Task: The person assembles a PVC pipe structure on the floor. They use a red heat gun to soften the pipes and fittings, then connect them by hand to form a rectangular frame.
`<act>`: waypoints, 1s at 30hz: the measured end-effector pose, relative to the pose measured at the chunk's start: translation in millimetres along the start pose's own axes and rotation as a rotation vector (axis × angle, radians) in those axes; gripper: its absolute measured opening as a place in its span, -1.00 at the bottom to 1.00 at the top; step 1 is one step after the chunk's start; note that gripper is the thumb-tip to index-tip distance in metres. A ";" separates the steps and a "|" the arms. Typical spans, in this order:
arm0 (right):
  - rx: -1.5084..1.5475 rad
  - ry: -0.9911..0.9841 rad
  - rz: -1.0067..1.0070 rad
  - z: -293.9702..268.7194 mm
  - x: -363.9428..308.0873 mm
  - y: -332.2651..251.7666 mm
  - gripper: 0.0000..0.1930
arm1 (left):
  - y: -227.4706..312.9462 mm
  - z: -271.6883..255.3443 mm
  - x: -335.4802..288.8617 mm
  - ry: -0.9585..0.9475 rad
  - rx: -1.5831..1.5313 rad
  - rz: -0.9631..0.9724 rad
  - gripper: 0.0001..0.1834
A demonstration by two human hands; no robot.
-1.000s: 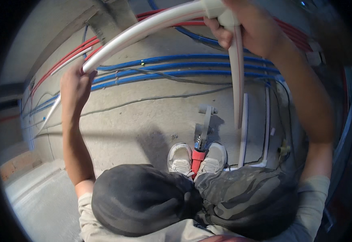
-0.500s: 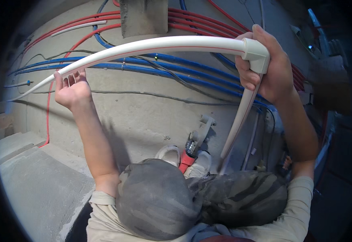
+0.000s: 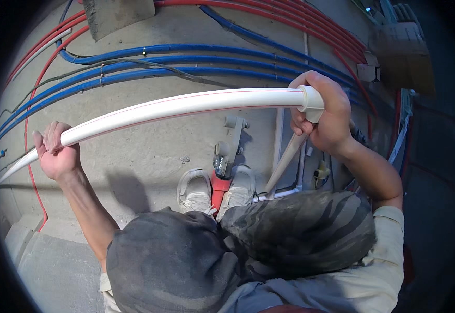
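Observation:
A long white plastic pipe [image 3: 185, 106] with a thin red stripe runs across in front of me, looking curved in the fisheye view. Its left part is gripped by my left hand [image 3: 59, 154], whose fingers curl over it. At its right end sits a white elbow fitting [image 3: 313, 99]. My right hand [image 3: 331, 112] is closed round that elbow, palm on its outer right side. From the elbow a second pipe [image 3: 286, 166] slants down toward the floor by my right knee, its lower end close to white pipework.
A hand tool with a red handle [image 3: 219, 190] stands between my shoes [image 3: 193, 189]. Blue pipes [image 3: 185, 61] and red pipes [image 3: 269, 13] cross the concrete beyond. A cardboard box [image 3: 404, 62] is at far right; a grey slab [image 3: 60, 266] lies at lower left.
The joined pipes have come lower and nearer to me in view, both hands with them. My left fingers, loosely bent under the pipe before, now wrap over it. The view has shifted too.

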State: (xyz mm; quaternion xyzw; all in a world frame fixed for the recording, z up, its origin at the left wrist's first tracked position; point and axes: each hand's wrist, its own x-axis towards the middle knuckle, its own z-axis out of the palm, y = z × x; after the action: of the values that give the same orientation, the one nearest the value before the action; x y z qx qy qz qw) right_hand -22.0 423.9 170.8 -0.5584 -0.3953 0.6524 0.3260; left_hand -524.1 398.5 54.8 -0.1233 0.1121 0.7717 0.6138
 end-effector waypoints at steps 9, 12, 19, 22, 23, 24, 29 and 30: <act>0.035 0.057 0.073 -9.3 -3.9 15.7 -0.55 | -17.0 -13.1 -12.1 0.058 0.027 -0.012 -0.59; 0.036 0.066 0.065 -10.3 -5.7 18.6 -0.56 | -17.3 -11.6 -14.2 0.043 0.024 -0.027 -0.60; 0.005 0.058 0.038 -11.6 -7.0 20.7 -0.56 | -17.7 -14.7 -13.9 0.065 0.035 -0.029 -0.60; 0.030 0.066 0.068 -12.9 -7.1 25.3 -0.58 | -21.0 -19.1 -14.1 0.063 0.010 -0.059 -0.60; 0.055 0.064 0.070 -13.2 -7.3 27.1 -0.60 | -22.0 -20.4 -14.1 0.076 0.026 -0.032 -0.60; 0.028 0.074 0.071 -13.7 -7.5 28.6 -0.61 | -22.7 -21.1 -14.2 0.088 0.045 -0.021 -0.60; -0.121 0.002 -0.063 -19.6 -11.2 27.7 -0.56 | -28.5 -20.6 -22.6 0.071 0.013 -0.099 -0.62; -0.163 -0.068 -0.101 -23.2 -12.3 24.8 -0.56 | -32.7 -19.0 -25.9 -0.003 0.046 -0.203 -0.61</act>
State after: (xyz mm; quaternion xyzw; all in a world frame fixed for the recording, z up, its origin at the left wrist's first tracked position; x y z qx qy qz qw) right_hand 3.3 405.0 153.2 -0.5399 -0.4856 0.6194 0.2985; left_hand -485.6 375.8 44.7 -0.1188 0.1158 0.7031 0.6915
